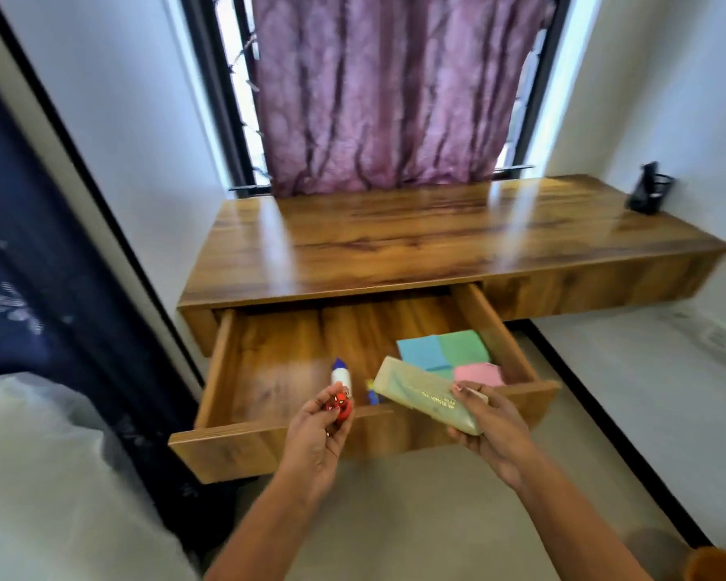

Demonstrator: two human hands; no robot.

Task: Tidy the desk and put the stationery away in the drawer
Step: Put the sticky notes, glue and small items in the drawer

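Note:
A wooden drawer stands pulled out under the wall-mounted desk. Inside it lie a white glue bottle with a blue cap, a small blue-and-yellow item and blue, green and pink sticky-note pads. My left hand is closed on a small red toy with a spider-mask face, held over the drawer's front edge. My right hand grips a pale green pouch by its near end, tilted above the drawer's right half.
A black pen holder sits at the desk's far right corner. A purple curtain hangs behind the desk. A dark blue curtain and a white bed edge are on the left. An orange bin stands at bottom right.

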